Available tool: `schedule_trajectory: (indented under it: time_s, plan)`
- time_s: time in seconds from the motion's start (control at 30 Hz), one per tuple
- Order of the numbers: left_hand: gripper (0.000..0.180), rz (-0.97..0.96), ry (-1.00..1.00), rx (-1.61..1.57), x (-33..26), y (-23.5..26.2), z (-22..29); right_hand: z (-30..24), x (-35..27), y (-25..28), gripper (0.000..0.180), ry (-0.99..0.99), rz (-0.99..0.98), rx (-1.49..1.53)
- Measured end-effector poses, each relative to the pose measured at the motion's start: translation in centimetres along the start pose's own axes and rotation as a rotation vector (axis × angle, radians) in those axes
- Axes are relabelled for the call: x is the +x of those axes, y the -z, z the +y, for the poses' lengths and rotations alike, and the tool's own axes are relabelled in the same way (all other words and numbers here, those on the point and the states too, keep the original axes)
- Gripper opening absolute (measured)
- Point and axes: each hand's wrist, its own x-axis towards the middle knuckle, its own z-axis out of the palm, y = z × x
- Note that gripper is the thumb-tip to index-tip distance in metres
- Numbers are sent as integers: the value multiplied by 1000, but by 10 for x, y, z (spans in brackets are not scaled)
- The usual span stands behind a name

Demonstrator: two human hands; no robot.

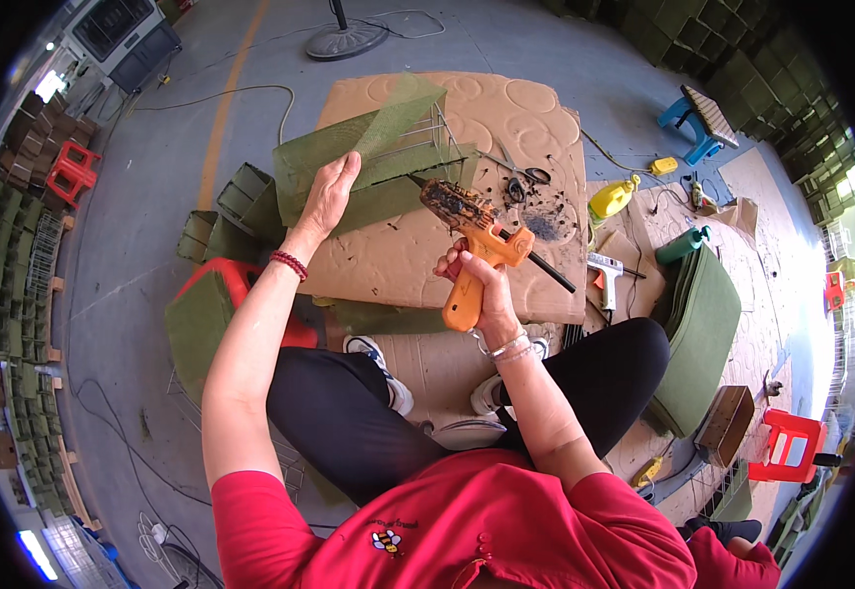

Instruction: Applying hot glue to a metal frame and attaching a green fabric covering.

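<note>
My right hand (484,285) is wrapped round the handle of an orange glue gun (499,241). Dark burnt residue coats its front, and a black glue stick pokes out of its back. The gun's tip points at the edge of a green fabric panel (334,147), touching or very near it. My left hand (331,192) pinches that panel, which is partly folded round a wire frame (432,137). Panel and frame rest on a cardboard-covered work surface (378,265) in front of my knees.
Scissors (514,182) lie among black crumbs on the cardboard. Rightward are a yellow bottle (613,199), a white glue gun (607,277), a green bottle (683,244) and stacked green panels (699,339). Green boxes (248,194) stand at left. A blue stool (697,123) is far right; cords cross the floor.
</note>
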Motion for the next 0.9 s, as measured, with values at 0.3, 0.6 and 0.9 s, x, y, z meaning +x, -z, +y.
schedule_trajectory:
  time_s: [0.3,0.6,0.9]
  plan:
    - [64,-135,100,5,11,12,-1,2,-1,0,27,5,-17,9]
    - [72,-313,307,50,23,24,15,5,-1,-12,25,-43,-10,-61]
    - [76,-346,345,87,29,23,27,11,1,-16,25,-72,-61,-110]
